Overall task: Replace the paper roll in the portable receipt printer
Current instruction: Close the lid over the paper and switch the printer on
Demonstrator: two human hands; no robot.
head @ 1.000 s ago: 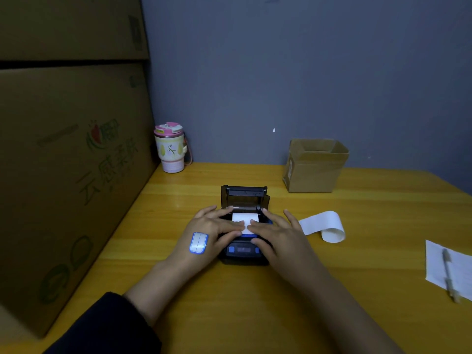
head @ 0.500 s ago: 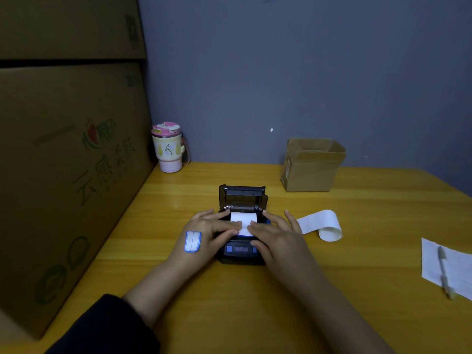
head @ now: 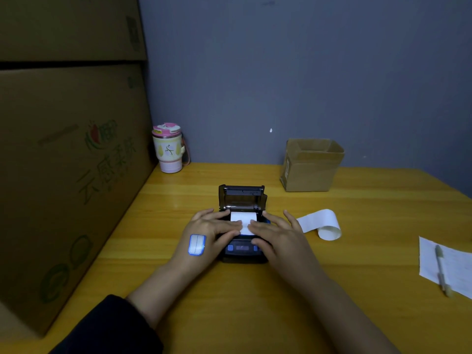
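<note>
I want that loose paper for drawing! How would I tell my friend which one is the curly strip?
Find the yellow table, then the black printer in its middle. Just right of it lies the white strip, beside the right hand. Unlike the flat sheet under the pen, it curls into a loop.

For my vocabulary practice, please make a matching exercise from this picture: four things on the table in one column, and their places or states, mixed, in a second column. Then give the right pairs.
Things:
1. pen
2. cup
3. loose paper strip
4. small cardboard box

Places or states:
A. beside the large carton
B. lying on a white sheet
C. open at the top, behind the printer, to its right
D. curled, right of the printer

Pairs: 1-B, 2-A, 3-D, 4-C.
</note>
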